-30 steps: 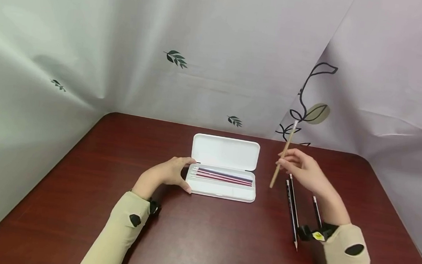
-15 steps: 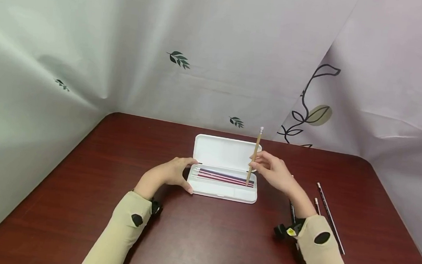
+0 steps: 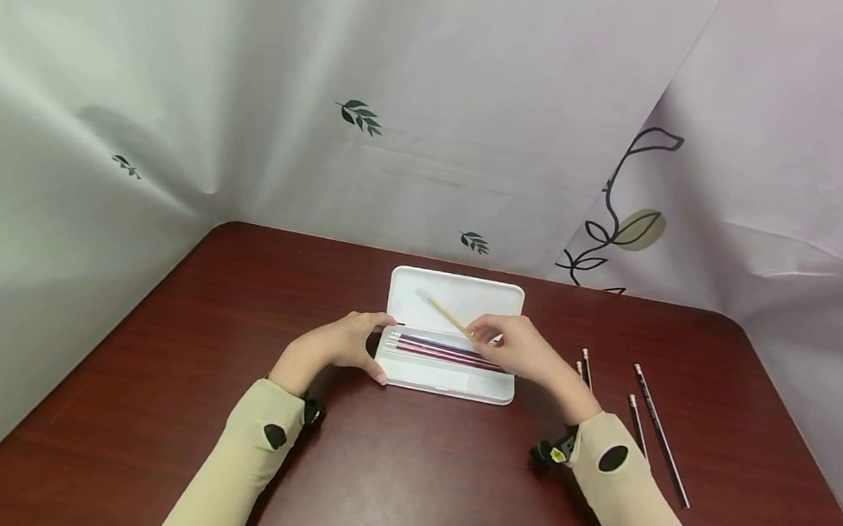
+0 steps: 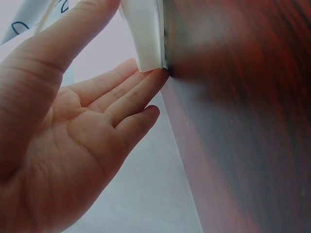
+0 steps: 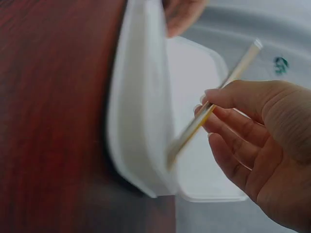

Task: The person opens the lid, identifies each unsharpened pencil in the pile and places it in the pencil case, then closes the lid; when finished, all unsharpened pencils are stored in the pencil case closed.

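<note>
Currently, your right hand (image 3: 515, 350) pinched a wooden pencil (image 3: 447, 315) over the open white case (image 3: 448, 386), which your left hand (image 3: 342, 344) steadied with relaxed fingers. Several pencils (image 3: 444, 351) lay inside; four loose pencils (image 3: 658, 434) waited on the table (image 3: 156, 373). Your right hand hid the pencil's tip.

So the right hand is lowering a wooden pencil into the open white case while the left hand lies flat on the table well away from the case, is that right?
Not quite. The left hand is not away from the case: it touches the left end of the white case, as the head view shows. The rest stands: the right hand pinches the wooden pencil over the open case.
</note>
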`<state>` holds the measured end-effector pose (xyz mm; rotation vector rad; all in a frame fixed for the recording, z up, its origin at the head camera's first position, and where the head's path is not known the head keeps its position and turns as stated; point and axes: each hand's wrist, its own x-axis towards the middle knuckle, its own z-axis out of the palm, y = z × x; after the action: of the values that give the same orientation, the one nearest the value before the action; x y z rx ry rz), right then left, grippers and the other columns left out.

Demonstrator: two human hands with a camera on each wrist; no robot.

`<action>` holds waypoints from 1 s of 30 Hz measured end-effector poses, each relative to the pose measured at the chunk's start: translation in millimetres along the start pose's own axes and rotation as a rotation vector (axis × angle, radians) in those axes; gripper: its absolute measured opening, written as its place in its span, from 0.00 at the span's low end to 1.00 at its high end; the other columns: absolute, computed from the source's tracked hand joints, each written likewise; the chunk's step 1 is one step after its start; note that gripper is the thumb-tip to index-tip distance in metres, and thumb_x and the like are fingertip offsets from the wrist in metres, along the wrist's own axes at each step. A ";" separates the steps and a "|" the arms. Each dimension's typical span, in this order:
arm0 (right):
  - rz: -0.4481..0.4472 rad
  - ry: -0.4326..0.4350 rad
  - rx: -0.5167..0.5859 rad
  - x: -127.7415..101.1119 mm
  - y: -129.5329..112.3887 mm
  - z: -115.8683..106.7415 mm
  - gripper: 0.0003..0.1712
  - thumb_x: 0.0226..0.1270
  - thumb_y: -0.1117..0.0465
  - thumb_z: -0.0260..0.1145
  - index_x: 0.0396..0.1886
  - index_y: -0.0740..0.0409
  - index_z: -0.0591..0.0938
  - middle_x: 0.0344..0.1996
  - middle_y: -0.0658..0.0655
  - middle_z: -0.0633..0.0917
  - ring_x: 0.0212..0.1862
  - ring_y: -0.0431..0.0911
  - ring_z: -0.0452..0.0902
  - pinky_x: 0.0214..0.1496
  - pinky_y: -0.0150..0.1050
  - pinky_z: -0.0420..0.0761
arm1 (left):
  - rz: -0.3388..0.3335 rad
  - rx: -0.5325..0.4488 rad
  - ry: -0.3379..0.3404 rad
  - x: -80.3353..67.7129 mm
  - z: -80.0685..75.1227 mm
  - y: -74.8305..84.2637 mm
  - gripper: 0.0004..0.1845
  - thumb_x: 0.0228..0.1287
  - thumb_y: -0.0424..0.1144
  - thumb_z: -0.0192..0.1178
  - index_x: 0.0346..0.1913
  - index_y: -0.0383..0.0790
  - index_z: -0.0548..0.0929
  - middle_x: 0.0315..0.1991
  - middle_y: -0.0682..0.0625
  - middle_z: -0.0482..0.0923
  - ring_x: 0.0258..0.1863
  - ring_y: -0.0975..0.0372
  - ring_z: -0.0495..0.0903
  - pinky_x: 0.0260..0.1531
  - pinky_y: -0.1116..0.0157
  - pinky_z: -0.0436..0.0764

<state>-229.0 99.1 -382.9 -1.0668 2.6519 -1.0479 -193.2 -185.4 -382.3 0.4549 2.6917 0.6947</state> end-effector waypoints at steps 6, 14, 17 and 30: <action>0.009 -0.103 -0.086 0.8 2.1 9.1 0.10 0.59 0.66 0.66 0.42 0.58 0.84 0.32 0.50 0.85 0.37 0.41 0.80 0.38 0.34 0.80 | 0.004 -0.004 -0.005 1.2 1.2 0.9 0.50 0.34 0.46 0.79 0.64 0.36 0.67 0.60 0.40 0.72 0.61 0.54 0.69 0.60 0.56 0.68; -0.037 -0.169 -0.121 4.5 -0.8 11.8 0.10 0.58 0.67 0.67 0.41 0.59 0.85 0.35 0.52 0.86 0.37 0.42 0.80 0.39 0.36 0.80 | -0.001 0.001 0.001 -0.7 -1.2 0.4 0.49 0.34 0.46 0.79 0.64 0.35 0.67 0.59 0.40 0.73 0.61 0.53 0.70 0.60 0.55 0.68; -0.053 -0.195 -0.167 4.5 -1.1 12.7 0.10 0.59 0.68 0.65 0.41 0.59 0.85 0.36 0.52 0.86 0.39 0.42 0.80 0.40 0.36 0.79 | 0.005 0.000 0.002 -0.3 -0.4 -0.4 0.49 0.34 0.46 0.79 0.63 0.36 0.68 0.59 0.41 0.73 0.60 0.54 0.70 0.60 0.56 0.68; -0.145 -0.201 -0.240 0.5 -0.2 13.2 0.12 0.59 0.72 0.63 0.40 0.58 0.87 0.37 0.53 0.87 0.43 0.45 0.82 0.46 0.39 0.80 | 0.009 0.003 0.005 0.0 0.5 -2.7 0.49 0.34 0.46 0.79 0.63 0.36 0.68 0.60 0.41 0.72 0.61 0.54 0.70 0.60 0.56 0.68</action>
<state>-225.0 91.2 -392.7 -1.3479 2.6146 -0.6126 -193.6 -187.4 -384.1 0.4669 2.6979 0.6951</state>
